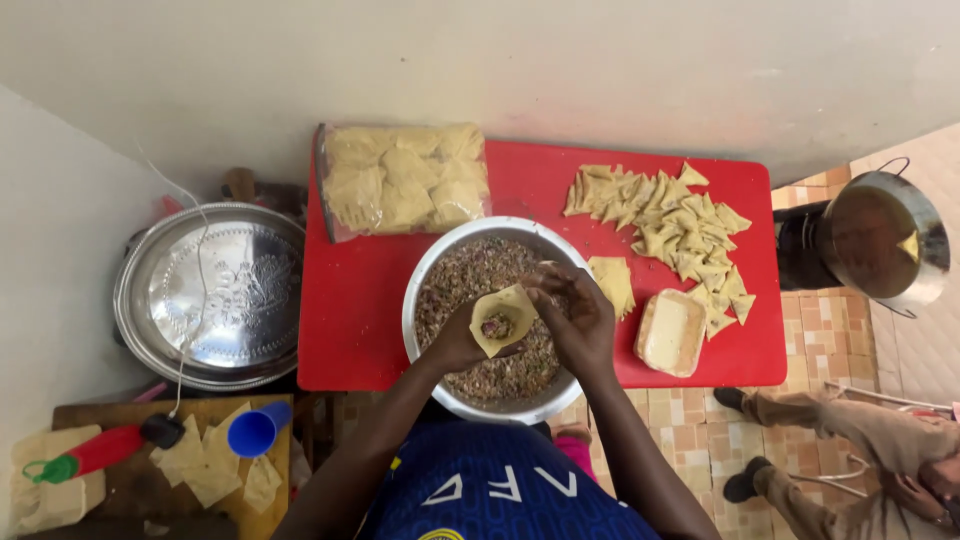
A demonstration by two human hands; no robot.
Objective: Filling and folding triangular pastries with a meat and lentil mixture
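Filling step: my left hand point(458, 340) cups a half-filled pastry cone point(503, 318) over the steel bowl of minced filling point(440, 268) on the red table point(350, 300), right hand point(578, 312) fingers pinched beside it; next needs topping up, then folding shut.

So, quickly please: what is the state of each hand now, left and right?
Left hand: closed on the pastry cone, partly filled, over the filling bowl.
Right hand: fingertips at the cone's edge; whether its grip is closed cannot be told.
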